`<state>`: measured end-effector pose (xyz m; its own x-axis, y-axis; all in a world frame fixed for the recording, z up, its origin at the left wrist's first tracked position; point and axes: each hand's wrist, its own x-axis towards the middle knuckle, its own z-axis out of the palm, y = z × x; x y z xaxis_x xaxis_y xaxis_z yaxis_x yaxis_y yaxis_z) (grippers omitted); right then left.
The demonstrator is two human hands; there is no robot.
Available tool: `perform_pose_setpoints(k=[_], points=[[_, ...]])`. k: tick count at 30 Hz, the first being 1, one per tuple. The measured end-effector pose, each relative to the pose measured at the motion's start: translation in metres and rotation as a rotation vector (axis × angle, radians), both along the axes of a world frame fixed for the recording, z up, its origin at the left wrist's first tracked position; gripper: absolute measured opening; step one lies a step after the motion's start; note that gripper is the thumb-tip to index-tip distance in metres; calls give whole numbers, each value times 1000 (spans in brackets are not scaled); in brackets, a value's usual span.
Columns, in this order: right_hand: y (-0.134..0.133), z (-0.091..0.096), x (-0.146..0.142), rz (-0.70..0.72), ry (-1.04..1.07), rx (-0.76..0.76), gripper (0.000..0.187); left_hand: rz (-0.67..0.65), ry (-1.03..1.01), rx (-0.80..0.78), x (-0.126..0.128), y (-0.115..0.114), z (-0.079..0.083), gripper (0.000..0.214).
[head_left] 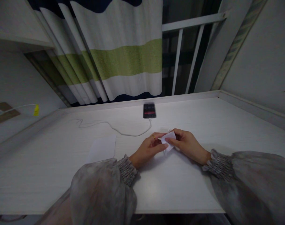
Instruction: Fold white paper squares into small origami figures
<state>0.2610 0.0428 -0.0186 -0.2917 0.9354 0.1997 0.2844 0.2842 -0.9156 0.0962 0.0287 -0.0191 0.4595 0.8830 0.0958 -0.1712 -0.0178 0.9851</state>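
Observation:
Between my two hands is a small piece of folded white paper [170, 136], held just above the white desk [180, 193]. My left hand [148, 149], with a ring on one finger, pinches the paper's left side between thumb and fingers. On the right side my right hand [188, 145] grips it, the thumb pressed on its face and the fingers behind. The exact folds are partly covered by my fingers. To the left of my left hand a flat sheet of white paper [103, 147] lies on the desk, partly hidden by my sleeve.
A phone [149, 110] stands near the desk's back edge, plugged into a white cable [123, 133] that trails left. Behind are a striped curtain [128, 62] and white window bars [177, 62]. A yellow tag [36, 110] hangs on a cord at the left.

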Motion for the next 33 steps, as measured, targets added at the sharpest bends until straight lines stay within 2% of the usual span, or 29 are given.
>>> perform_pose_setpoints(k=[2,5,11,18,27,33], points=[[-1,1,0,-1,14,0,14,26,-84,-58,-1,0,1,26],[-2,2,-1,14,35,-2,16,80,-153,-105,-1,2,1,25],[-2,-1,-2,30,47,24,16,109,-89,-65,-1,3,1,24],[-4,0,-3,76,82,-18,20,158,-10,-23,-2,4,0,28],[-8,7,-3,92,113,12,19,158,62,-67,-1,3,-1,29],[-9,7,-5,123,133,-19,17,181,97,-114,-1,4,-2,33]])
